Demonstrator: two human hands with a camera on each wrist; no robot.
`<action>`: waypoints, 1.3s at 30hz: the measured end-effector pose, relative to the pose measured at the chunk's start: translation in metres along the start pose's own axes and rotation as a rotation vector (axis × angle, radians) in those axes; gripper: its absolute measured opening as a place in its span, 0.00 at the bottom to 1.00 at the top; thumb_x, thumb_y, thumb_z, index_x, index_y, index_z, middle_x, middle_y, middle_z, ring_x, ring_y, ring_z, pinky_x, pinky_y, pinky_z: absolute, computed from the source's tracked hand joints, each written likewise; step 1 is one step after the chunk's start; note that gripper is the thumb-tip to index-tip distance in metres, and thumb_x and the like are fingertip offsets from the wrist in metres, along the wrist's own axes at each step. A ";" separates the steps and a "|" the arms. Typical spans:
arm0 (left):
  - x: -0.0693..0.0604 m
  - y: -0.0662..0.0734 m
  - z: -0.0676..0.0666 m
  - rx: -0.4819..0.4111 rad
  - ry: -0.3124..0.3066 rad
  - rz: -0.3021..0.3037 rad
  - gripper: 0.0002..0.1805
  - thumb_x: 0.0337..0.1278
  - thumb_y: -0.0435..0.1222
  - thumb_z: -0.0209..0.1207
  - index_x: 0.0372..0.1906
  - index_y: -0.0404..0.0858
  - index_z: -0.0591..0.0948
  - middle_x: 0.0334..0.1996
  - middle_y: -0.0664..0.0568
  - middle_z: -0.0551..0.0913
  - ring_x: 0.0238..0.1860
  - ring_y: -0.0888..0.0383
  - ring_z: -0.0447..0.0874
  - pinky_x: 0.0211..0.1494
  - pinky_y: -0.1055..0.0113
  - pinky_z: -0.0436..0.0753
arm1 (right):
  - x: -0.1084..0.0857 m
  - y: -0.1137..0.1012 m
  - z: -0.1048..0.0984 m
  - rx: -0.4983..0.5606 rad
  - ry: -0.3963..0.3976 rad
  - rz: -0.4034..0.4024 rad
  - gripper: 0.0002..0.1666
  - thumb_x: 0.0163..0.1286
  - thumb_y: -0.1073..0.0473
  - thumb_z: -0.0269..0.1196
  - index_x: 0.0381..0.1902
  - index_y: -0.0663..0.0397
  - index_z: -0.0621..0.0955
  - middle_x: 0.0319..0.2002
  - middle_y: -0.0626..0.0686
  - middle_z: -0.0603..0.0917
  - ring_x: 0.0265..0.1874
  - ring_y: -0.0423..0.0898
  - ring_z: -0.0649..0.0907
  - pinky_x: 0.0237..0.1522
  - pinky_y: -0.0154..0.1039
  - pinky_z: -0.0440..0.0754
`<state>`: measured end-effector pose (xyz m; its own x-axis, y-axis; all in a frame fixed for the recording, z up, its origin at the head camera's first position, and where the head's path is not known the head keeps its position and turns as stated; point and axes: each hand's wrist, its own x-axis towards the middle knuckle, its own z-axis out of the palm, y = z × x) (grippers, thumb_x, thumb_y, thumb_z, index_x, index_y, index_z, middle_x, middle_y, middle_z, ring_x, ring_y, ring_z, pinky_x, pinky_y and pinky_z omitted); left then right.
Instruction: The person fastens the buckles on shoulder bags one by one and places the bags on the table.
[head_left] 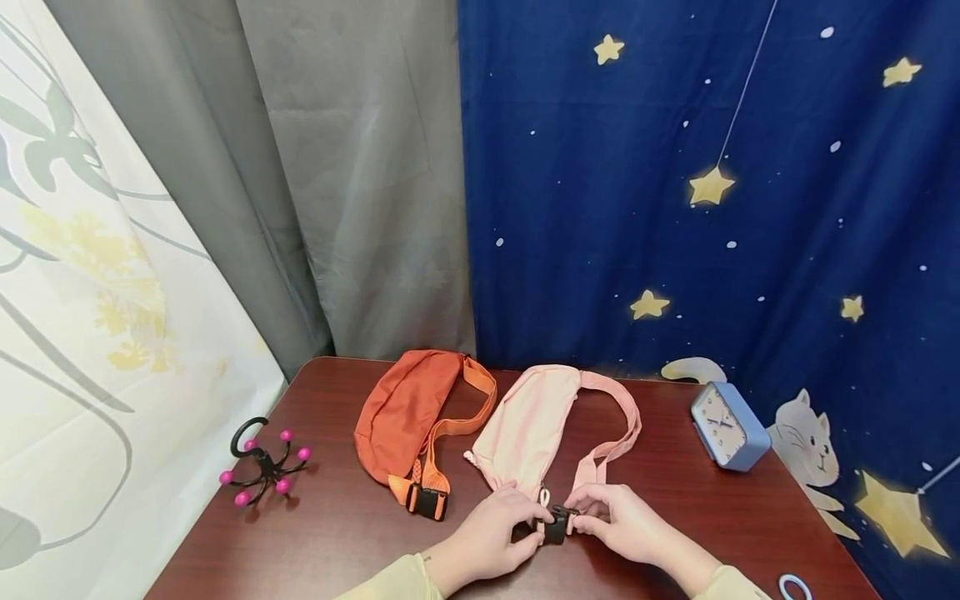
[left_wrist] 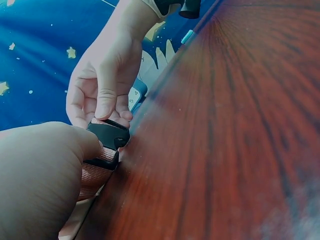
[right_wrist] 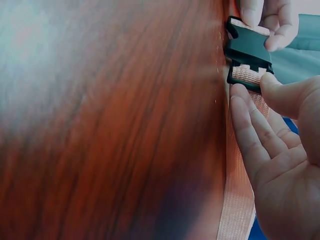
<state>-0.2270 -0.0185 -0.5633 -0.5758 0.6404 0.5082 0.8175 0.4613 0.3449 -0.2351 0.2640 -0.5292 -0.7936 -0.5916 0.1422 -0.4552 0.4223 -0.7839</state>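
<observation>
A pink waist bag lies on the table with its strap looped out to the right. At its near end, both hands meet at the black side-release buckle. My left hand pinches the buckle's left half between thumb and fingers. From the other side, my right hand pinches the right half where the pink webbing threads through. In the right wrist view the two buckle halves sit joined or nearly so; whether they are fully clicked in I cannot tell.
An orange waist bag with a fastened-looking black buckle lies left of the pink one. A black hook rack with pink tips stands at the left edge. On the right are a blue clock and a light-blue ring.
</observation>
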 end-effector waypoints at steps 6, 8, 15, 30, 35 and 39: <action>-0.001 0.000 -0.001 0.003 -0.004 0.001 0.11 0.68 0.37 0.71 0.52 0.49 0.90 0.37 0.61 0.88 0.49 0.69 0.87 0.77 0.43 0.80 | 0.003 0.000 0.004 0.023 -0.025 -0.020 0.09 0.78 0.59 0.70 0.52 0.50 0.88 0.39 0.51 0.92 0.35 0.37 0.91 0.37 0.34 0.90; -0.001 0.000 -0.001 0.002 -0.005 0.000 0.11 0.68 0.38 0.71 0.52 0.49 0.90 0.39 0.61 0.88 0.50 0.68 0.87 0.77 0.43 0.80 | 0.003 0.001 0.003 0.013 -0.020 -0.021 0.09 0.78 0.59 0.71 0.52 0.50 0.88 0.39 0.51 0.92 0.34 0.37 0.91 0.36 0.34 0.90; 0.000 0.001 -0.002 -0.006 -0.015 -0.008 0.11 0.67 0.37 0.71 0.52 0.48 0.89 0.38 0.61 0.88 0.49 0.69 0.87 0.77 0.43 0.80 | 0.000 0.001 -0.006 0.004 -0.015 0.015 0.08 0.78 0.61 0.69 0.52 0.50 0.88 0.36 0.50 0.92 0.31 0.38 0.90 0.34 0.34 0.89; 0.000 0.001 -0.002 -0.026 -0.027 -0.029 0.11 0.68 0.37 0.70 0.53 0.49 0.89 0.39 0.63 0.88 0.48 0.71 0.85 0.78 0.42 0.79 | -0.007 -0.002 -0.018 0.013 -0.017 0.054 0.10 0.79 0.63 0.68 0.55 0.51 0.87 0.36 0.52 0.91 0.30 0.47 0.91 0.35 0.35 0.89; 0.000 0.001 -0.002 -0.032 -0.021 -0.029 0.11 0.68 0.37 0.70 0.53 0.49 0.89 0.37 0.62 0.88 0.48 0.70 0.85 0.78 0.43 0.79 | -0.009 -0.003 -0.019 0.009 0.002 0.035 0.10 0.78 0.64 0.68 0.55 0.52 0.87 0.35 0.53 0.91 0.29 0.48 0.90 0.33 0.35 0.88; 0.000 0.001 -0.002 -0.036 -0.017 -0.038 0.11 0.68 0.37 0.70 0.52 0.49 0.90 0.37 0.61 0.88 0.47 0.70 0.85 0.78 0.43 0.79 | -0.009 -0.003 -0.016 0.022 -0.012 0.023 0.10 0.78 0.63 0.68 0.54 0.52 0.87 0.35 0.54 0.91 0.29 0.46 0.90 0.32 0.34 0.88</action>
<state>-0.2259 -0.0191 -0.5617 -0.6064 0.6331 0.4810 0.7947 0.4631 0.3923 -0.2333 0.2791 -0.5187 -0.7988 -0.5901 0.1170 -0.4281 0.4209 -0.7997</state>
